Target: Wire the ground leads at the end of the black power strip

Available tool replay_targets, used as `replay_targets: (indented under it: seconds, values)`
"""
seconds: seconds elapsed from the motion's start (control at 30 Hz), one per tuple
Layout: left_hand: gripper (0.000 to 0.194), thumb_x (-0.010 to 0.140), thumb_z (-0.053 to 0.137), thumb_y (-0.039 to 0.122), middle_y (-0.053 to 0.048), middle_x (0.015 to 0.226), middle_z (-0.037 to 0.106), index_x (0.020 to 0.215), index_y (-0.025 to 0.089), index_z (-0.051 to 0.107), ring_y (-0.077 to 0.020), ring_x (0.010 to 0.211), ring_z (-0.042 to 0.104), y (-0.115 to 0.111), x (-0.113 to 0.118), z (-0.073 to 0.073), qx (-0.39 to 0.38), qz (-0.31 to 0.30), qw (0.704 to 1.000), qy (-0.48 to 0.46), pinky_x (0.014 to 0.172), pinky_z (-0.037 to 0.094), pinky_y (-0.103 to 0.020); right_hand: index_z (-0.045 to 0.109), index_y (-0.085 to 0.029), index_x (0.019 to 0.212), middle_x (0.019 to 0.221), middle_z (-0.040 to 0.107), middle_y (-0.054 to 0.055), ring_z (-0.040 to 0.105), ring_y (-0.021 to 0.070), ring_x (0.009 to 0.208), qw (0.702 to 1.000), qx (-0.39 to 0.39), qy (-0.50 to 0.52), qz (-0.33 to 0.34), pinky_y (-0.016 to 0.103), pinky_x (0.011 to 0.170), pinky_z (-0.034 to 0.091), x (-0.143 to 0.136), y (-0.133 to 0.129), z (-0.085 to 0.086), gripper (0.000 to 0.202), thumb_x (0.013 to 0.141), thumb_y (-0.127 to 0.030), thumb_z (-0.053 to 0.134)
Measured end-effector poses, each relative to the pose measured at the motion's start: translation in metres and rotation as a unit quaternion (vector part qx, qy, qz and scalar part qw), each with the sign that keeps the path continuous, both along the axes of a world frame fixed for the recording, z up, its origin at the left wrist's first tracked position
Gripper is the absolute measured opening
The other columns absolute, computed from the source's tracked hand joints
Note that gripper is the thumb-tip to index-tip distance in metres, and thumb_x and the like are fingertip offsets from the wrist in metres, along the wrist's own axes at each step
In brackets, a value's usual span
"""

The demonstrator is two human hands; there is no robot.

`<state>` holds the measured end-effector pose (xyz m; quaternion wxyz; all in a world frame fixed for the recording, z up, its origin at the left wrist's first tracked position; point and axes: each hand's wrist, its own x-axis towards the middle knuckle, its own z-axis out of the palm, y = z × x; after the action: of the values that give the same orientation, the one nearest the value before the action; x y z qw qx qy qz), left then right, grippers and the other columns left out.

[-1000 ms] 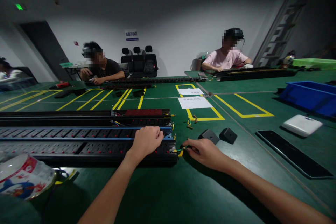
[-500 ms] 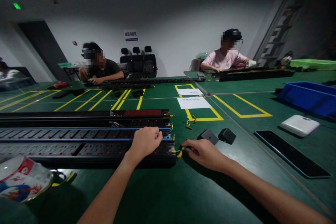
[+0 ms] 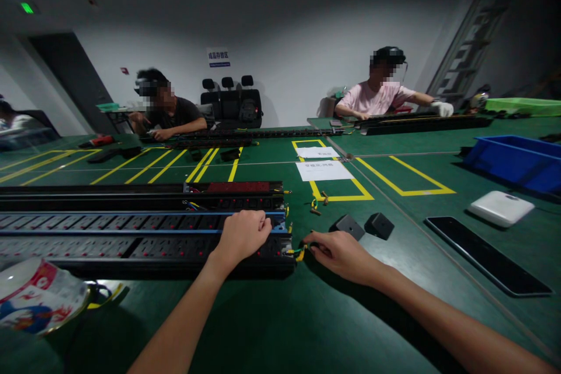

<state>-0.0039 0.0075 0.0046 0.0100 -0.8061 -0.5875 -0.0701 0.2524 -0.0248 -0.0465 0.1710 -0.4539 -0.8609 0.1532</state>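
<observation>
Your left hand (image 3: 243,236) lies over the two nearer socket strips, knuckles up and fingers curled down; their tips are hidden, so whether they grip anything cannot be told. Your right hand (image 3: 344,256) is just beyond the strips' right end, thumb and index finger pinching the free end of the green-yellow wire (image 3: 297,252), with the other fingers folded in. That wire comes out of the end of the near socket strip (image 3: 175,248), a black strip with red dots along its sockets. Directly behind it lies the blue-edged socket strip (image 3: 87,222), and behind that the black housing (image 3: 87,191), with a dark red panel near its right end.

Just beyond your right hand sit two black blocks, the left block (image 3: 348,227) and the right block (image 3: 380,226). Farther across the green table (image 3: 412,315) lie small cable pieces (image 3: 314,207) and two paper sheets (image 3: 324,171) between yellow tape lines. To your right are a dark phone (image 3: 486,254), a white case (image 3: 500,209) and a blue bin (image 3: 517,166). A printed tub (image 3: 41,295) stands at your left. Across the table, a person in a dark shirt (image 3: 182,114) and a person in a pink shirt (image 3: 372,100) lean over long black strips (image 3: 421,124).
</observation>
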Motion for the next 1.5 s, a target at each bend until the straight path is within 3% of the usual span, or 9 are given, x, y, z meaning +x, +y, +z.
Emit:
replay_targets:
  seconds: [0.7,0.83,0.9,1.0,1.27,1.4,1.5]
  values:
    - [0.034,0.096,0.042,0.038,-0.005,0.076,0.070,0.075,0.021,0.063,-0.0219,0.074,0.067,-0.001,0.001,0.003,0.001,0.000,1.000,-0.001,0.064,0.041,-0.029,0.069,-0.022,0.115,0.073,0.069,0.001,0.061,0.0163,0.062,1.000,0.017,0.018,-0.009,0.028,0.060,0.037,0.000,-0.001,-0.004,0.029,0.094,-0.022,0.049]
    - [0.033,0.095,0.042,0.037,-0.005,0.075,0.069,0.073,0.021,0.061,-0.0224,0.074,0.067,-0.001,0.001,0.003,0.000,0.002,1.000,-0.004,0.063,0.040,-0.029,0.069,-0.022,0.114,0.079,0.071,0.004,0.064,0.0187,0.067,0.987,0.092,0.052,-0.123,0.030,0.062,0.042,0.006,0.003,-0.003,0.030,0.094,-0.026,0.047]
    - [0.033,0.095,0.043,0.037,-0.004,0.075,0.069,0.072,0.021,0.060,-0.0227,0.073,0.067,-0.001,0.001,0.002,0.001,0.000,1.000,-0.006,0.063,0.040,-0.030,0.069,-0.022,0.117,0.089,0.071,0.008,0.065,0.0242,0.080,0.967,0.160,0.025,-0.196,0.033,0.065,0.044,0.014,0.008,-0.001,0.032,0.093,-0.031,0.050]
    - [0.033,0.095,0.043,0.036,-0.004,0.074,0.069,0.072,0.021,0.060,-0.0229,0.073,0.067,0.000,0.001,0.002,0.002,-0.003,1.000,-0.007,0.062,0.040,-0.030,0.064,-0.024,0.130,0.103,0.068,0.015,0.061,0.0349,0.097,0.949,0.209,-0.044,-0.233,0.041,0.071,0.046,0.028,0.014,0.002,0.047,0.087,-0.042,0.060]
    - [0.033,0.095,0.043,0.036,-0.004,0.075,0.069,0.072,0.020,0.061,-0.0225,0.074,0.067,-0.001,0.001,0.002,0.005,-0.004,1.000,-0.008,0.062,0.039,-0.029,0.066,-0.026,0.127,0.113,0.068,0.018,0.061,0.0397,0.103,0.950,0.133,-0.118,-0.258,0.046,0.074,0.043,0.057,0.021,0.004,0.055,0.083,-0.057,0.063]
    - [0.034,0.095,0.042,0.036,-0.005,0.074,0.069,0.073,0.020,0.062,-0.0224,0.073,0.067,-0.001,0.001,0.001,0.007,-0.003,1.000,-0.007,0.062,0.040,-0.029,0.067,-0.027,0.126,0.109,0.072,0.014,0.065,0.0360,0.098,0.964,0.062,-0.136,-0.219,0.045,0.075,0.045,0.065,0.022,0.009,0.052,0.082,-0.053,0.066]
    - [0.034,0.095,0.042,0.037,-0.004,0.074,0.069,0.073,0.021,0.062,-0.0224,0.072,0.067,0.000,0.000,0.001,0.009,-0.003,1.000,-0.007,0.063,0.041,-0.030,0.072,-0.030,0.116,0.107,0.073,0.012,0.067,0.0339,0.094,0.966,0.069,-0.137,-0.209,0.044,0.074,0.046,0.063,0.021,0.009,0.038,0.083,-0.048,0.066]
